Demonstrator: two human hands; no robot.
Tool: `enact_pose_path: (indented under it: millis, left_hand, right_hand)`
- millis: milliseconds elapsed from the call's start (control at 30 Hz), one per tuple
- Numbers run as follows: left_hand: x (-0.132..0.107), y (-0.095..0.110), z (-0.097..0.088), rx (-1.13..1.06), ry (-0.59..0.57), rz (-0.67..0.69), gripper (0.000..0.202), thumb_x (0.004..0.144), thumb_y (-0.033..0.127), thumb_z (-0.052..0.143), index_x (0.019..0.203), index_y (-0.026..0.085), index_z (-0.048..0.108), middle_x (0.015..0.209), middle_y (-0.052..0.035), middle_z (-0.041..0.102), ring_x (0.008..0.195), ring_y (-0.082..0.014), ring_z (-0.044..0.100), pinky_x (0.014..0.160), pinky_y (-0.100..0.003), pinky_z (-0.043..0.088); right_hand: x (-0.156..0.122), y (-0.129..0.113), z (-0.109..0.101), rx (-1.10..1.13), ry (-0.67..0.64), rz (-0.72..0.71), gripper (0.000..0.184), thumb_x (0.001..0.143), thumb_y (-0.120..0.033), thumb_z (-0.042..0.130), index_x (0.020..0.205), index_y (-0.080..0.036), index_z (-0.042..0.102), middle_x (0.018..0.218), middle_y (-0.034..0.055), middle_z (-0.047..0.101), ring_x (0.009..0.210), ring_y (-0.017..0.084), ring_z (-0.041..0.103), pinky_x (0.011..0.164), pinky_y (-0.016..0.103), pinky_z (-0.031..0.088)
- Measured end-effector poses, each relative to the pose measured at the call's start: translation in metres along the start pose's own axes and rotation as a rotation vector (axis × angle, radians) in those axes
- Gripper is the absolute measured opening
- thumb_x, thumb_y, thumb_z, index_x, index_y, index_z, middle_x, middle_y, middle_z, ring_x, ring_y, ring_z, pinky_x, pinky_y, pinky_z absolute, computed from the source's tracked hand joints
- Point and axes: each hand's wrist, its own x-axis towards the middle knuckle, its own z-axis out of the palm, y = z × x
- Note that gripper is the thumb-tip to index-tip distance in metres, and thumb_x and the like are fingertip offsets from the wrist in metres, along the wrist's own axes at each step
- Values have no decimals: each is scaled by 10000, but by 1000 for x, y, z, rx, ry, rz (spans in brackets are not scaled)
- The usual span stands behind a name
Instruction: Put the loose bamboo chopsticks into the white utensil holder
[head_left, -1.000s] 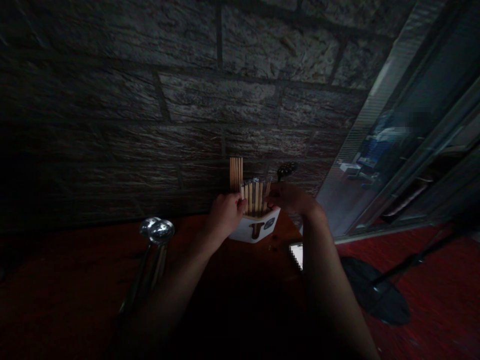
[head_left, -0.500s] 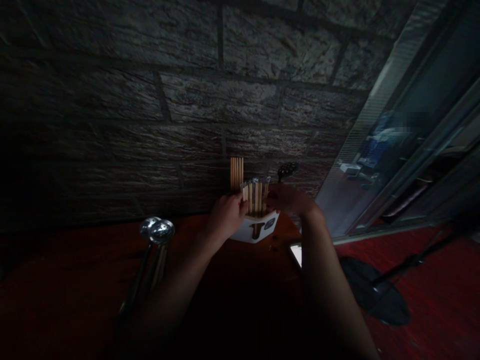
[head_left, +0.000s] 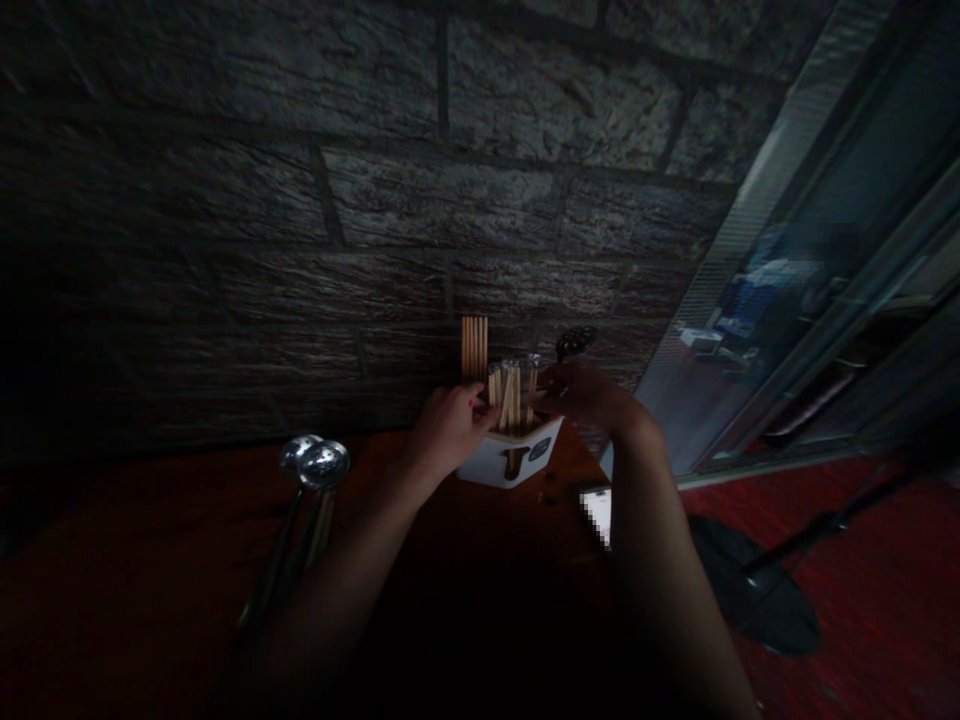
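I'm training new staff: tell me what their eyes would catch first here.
First, the pale wooden sticks standing in the white holder, between the left hand and the right hand. Next, the bright phone screen on the right of the table, then the shiny metal ladles on its left.

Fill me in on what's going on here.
A person has the left hand and right hand on either side of upright wooden sticks in a white holder. How firmly either hand grips is too dark to tell. A taller stick bundle and a black slotted utensil rise behind. Long-handled metal utensils lie to the left on the table.
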Motion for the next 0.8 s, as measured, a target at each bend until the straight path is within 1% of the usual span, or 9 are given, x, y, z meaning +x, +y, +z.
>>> enact_pose_path:
  millis: [67,133,233,300,433,567,667,733,800]
  left_hand:
    - [0,-2,-1,1,2,-3,277,865,270,572,1094,139,656,977,-108,759,857,-221,718,737,-309,521]
    - [1,-2,-2,11,9,-11,278,864,273,574,1088,136,662,978,-113,758,865,-226,717,739,-310,521]
    - [0,-2,-3,8,20,-10,275,867,282,572,1082,139,666,962,-110,760,859,-228,719,737,-310,521]
    - [0,-1,-3,-10,23,-3,262,875,286,562,1066,143,671,949,-108,761,838,-221,721,723,-303,524]
    - [1,-1,-2,-38,42,0,257,880,280,558,1054,131,673,949,-120,760,835,-220,722,729,-303,529]
    - [1,-2,1,-42,55,-2,251,883,274,555,1059,142,676,942,-102,763,824,-210,721,728,-294,533]
    - [2,-1,1,-33,57,-1,242,887,262,554,1058,149,681,929,-92,766,812,-206,721,719,-289,533]
    - [2,-1,1,-40,55,-2,235,888,256,553,1049,147,686,930,-95,766,818,-210,723,721,-291,533]
    - [1,-1,1,-55,60,0,239,887,256,555,1053,142,685,939,-101,765,831,-216,723,732,-296,535]
  right_hand:
    - [-4,-3,-3,-38,158,15,251,745,-305,685,930,-136,709,779,84,732,626,148,652,519,204,423]
    - [-8,-6,-5,-7,233,-17,222,759,-339,665,857,-145,711,744,75,724,645,157,660,533,210,426]
    - [-10,-11,-3,113,158,-89,224,781,-361,638,866,-166,707,710,51,716,620,151,668,517,203,432]
    - [-10,-13,-1,147,123,-97,219,773,-344,650,895,-168,697,691,43,710,605,150,674,507,197,437]
    - [-7,-14,2,148,150,-73,181,778,-316,653,865,-164,695,683,46,711,596,151,684,509,194,450]
    - [-9,-16,1,196,224,-73,254,778,-296,660,999,-173,676,744,40,727,558,133,676,491,188,445]
    - [-11,-17,1,203,246,-99,308,775,-285,665,1066,-182,669,744,31,724,547,130,672,497,193,452]
    - [-11,-17,1,200,242,-99,292,774,-266,662,1054,-186,676,735,28,722,553,136,675,491,194,450]
    - [-10,-17,2,195,245,-102,227,765,-247,662,981,-183,692,725,25,721,557,135,675,492,193,449]
